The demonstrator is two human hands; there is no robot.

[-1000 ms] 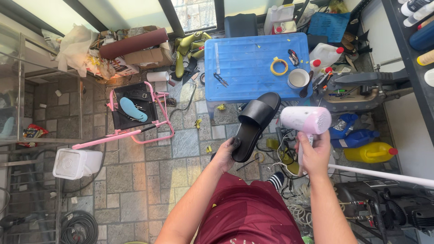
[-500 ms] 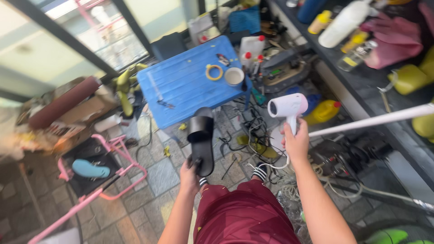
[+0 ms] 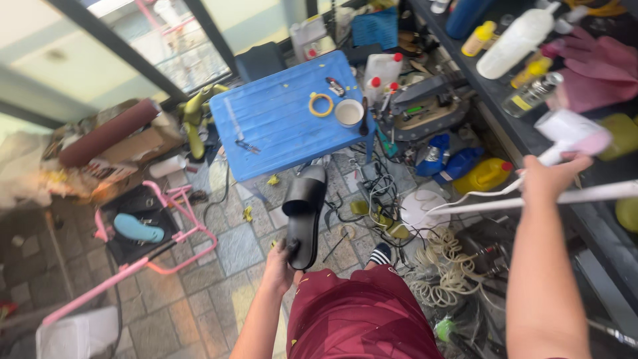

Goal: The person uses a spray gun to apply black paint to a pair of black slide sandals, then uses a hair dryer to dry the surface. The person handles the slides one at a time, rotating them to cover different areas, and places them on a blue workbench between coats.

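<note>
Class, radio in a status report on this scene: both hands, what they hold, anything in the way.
Left hand grips black slipper by its heel. Right hand holds white-and-pink hair dryer out over the dark shelf. Blue table and tangled cables beyond the slipper.

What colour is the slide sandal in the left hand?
Black all over; the slide sandal shows clearly in the head view, gripped by the left hand.

The black slide sandal [image 3: 304,216] stood nearly upright, toe end up, just below the blue counter [image 3: 279,126]. The white-and-pink hair dryer [image 3: 570,135] hung far right of it.
</note>
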